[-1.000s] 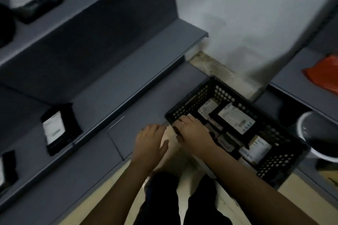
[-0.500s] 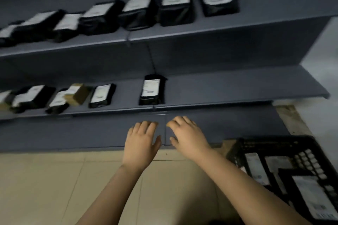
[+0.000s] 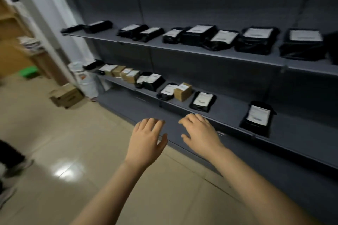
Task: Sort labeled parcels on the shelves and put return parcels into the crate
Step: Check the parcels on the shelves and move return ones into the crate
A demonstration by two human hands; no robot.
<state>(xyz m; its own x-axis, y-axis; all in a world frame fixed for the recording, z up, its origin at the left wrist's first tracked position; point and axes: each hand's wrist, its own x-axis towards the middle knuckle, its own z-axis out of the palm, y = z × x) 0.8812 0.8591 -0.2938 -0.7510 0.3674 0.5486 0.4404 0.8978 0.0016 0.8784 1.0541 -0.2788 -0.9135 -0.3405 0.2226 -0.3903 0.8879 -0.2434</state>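
The nearest black parcel (image 3: pixel 257 118) lay flat on the lower shelf (image 3: pixel 230 113), with a brown box (image 3: pixel 182 91) among more bags further along. Labeled black bags (image 3: pixel 201 34) lined the upper shelf (image 3: pixel 182 49). Your left hand (image 3: pixel 146 140) and right hand (image 3: pixel 201 131) hovered before the lower shelf's edge, each grip wide and holding nothing. A cardboard box (image 3: pixel 66 96) sat on the floor (image 3: pixel 73 142).

Dim storeroom, glossy beige tiled floor (image 3: pixel 54 142).
White wall (image 3: pixel 62 16) at left, light-brown wooden rack (image 3: pixel 12 31) beyond it, bright glare patch (image 3: pixel 64 170) on tiles.
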